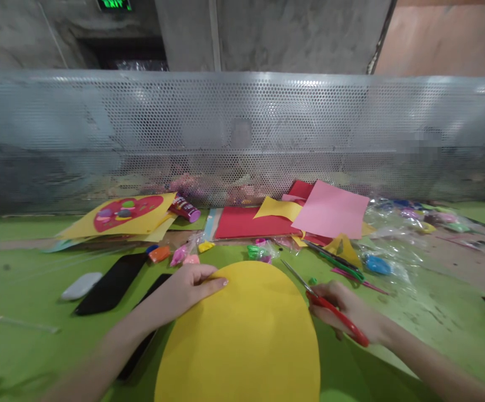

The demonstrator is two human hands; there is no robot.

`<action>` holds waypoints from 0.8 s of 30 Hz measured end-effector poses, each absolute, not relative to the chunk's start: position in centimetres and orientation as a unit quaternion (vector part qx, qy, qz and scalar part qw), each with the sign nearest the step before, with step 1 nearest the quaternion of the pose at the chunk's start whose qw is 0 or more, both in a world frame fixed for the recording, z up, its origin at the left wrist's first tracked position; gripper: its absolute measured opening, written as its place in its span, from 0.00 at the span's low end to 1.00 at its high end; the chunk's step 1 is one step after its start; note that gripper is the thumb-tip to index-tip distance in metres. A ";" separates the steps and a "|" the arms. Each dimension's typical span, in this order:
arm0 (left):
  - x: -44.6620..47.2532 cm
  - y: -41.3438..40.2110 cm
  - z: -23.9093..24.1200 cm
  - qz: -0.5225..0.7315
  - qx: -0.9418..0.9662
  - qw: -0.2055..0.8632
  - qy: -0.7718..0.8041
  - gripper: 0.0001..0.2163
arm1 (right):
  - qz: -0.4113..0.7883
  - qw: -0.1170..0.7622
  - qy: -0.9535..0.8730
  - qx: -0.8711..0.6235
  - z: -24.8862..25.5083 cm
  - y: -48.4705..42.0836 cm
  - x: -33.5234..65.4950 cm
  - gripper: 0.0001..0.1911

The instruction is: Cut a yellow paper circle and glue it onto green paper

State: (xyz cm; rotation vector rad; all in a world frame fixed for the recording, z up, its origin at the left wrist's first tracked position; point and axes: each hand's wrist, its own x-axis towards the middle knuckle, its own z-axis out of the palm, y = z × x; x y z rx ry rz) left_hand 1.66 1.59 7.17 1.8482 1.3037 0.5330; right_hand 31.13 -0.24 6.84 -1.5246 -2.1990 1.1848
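Note:
A large yellow paper oval (246, 335) lies on the green table (37, 301) in front of me. My left hand (188, 287) rests on its upper left edge, fingers together, pinching the rim. My right hand (351, 315) is closed around the red handles of a pair of scissors (326, 304). The metal blades point up and left, just off the oval's right edge. The blades look nearly closed.
Red (246, 223), pink (330, 209) and yellow (278, 207) paper sheets lie behind the oval. A yellow sheet with a red shape (125, 215) sits at the back left. Two black phones (110, 283), a white case (81, 285), clay bits and plastic bags (393, 251) surround them. A perforated metal screen (242, 134) closes the back.

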 end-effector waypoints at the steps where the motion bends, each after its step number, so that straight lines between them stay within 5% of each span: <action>1: 1.7 1.6 7.2 0.203 0.731 0.399 0.514 0.17 | 0.396 0.111 -0.745 -0.525 6.9 -0.2 31.1 0.09; 24: 2.1 1.2 7.2 0.174 0.732 0.436 0.494 0.16 | 0.434 0.089 -0.743 -0.501 6.8 -0.9 30.2 0.04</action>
